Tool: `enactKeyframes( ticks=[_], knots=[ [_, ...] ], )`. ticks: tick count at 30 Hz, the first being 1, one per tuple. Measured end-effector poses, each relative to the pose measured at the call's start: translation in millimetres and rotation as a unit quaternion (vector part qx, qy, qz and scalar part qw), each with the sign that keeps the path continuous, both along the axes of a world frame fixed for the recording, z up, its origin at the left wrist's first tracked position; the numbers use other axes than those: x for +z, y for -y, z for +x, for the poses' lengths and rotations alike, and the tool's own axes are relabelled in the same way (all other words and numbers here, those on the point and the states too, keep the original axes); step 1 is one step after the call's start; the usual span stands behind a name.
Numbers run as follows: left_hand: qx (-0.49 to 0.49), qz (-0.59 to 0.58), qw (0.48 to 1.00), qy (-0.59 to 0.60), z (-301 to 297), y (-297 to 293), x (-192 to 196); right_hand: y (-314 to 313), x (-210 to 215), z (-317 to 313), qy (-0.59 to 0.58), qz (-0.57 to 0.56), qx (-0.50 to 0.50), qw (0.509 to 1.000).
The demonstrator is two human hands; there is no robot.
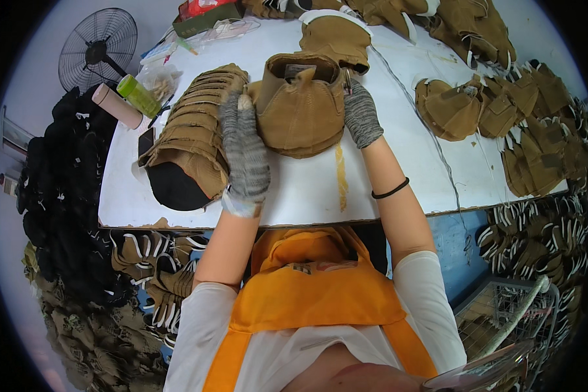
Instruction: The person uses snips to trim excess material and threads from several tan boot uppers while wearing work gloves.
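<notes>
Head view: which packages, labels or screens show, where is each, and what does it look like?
Box: far left table edge, flat, dark green with red top.
Label: inside the tan shoe upper between left hand and right hand, small pale rectangle.
Phone: left table edge, dark screen.
Bottle: lying nearby, green.

A white worktable (307,193) fills the middle of the view, its top marked by a yellowish streak (340,176) and its front edge carrying a blue panel (447,238) below on the right. Beyond the table's far left corner a black round fan (98,49) stands on the pale floor (19,78), with a heap of black fabric (59,176) along the table's left side. Below the table's right end sits a wire basket (503,307), and the light is bright and even.
</notes>
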State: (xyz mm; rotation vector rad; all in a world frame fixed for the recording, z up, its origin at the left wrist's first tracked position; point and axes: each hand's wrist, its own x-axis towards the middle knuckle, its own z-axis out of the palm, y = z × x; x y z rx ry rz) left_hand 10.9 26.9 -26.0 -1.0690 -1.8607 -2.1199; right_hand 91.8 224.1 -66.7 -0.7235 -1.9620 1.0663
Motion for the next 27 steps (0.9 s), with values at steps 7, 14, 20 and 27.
enactKeyframes(
  ticks=[7,14,20,27],
  knots=[
    [-0.084,-0.082,0.968,-0.222,12,-18,50,8,12,12,-0.013,0.072,-0.105,0.992],
    [-0.002,-0.019,0.976,-0.215,-2,-36,14,40,82,21,-0.214,0.012,0.138,0.967],
    [-0.023,-0.018,0.982,-0.186,-17,-52,0,28,59,0,-0.088,0.001,0.166,0.982],
    [-0.008,-0.023,0.967,-0.254,-19,-47,-6,31,47,8,-0.182,-0.093,0.169,0.964]
  ],
)
